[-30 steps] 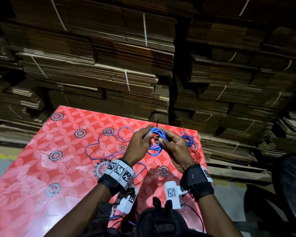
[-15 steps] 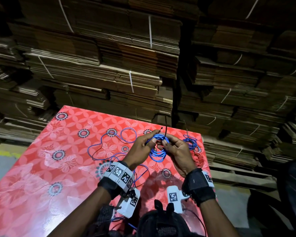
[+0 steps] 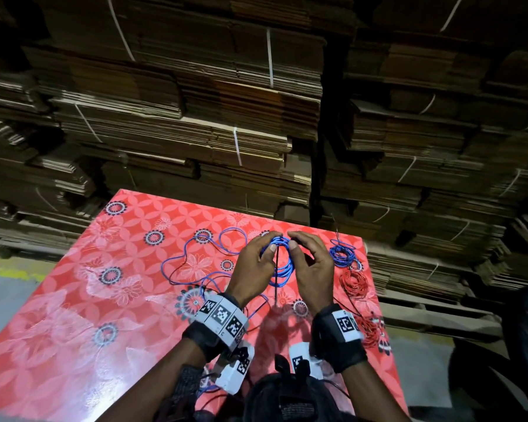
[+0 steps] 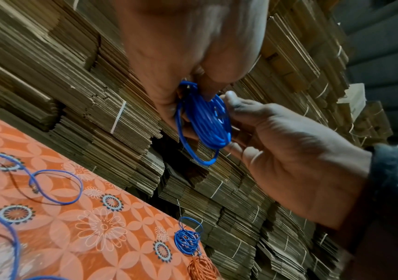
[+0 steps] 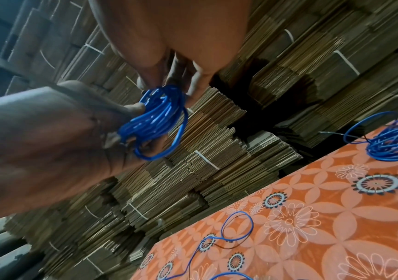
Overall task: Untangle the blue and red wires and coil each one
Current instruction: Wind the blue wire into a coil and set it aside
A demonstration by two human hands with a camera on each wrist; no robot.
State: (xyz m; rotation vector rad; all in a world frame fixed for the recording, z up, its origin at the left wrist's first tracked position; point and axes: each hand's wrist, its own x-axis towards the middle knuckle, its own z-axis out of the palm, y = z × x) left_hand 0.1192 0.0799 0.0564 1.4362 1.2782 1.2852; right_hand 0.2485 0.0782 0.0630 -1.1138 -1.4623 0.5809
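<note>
My left hand point(image 3: 250, 263) and right hand point(image 3: 313, 263) pinch the blue coil point(image 3: 281, 260) between them at frame centre. Its loose tail point(image 3: 189, 263) trails left across the worktop point(image 3: 73, 330), nearer my left hand.

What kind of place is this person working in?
Probably a warehouse or carton storeroom: strapped stacks of flattened cardboard rise behind a table with a red flowered cover, and the floor is bare concrete.

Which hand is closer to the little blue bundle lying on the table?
Right. The right hand is just beside the small blue bundle, not touching it; the left hand is farther off, beyond the blue coil both hands hold.
</note>
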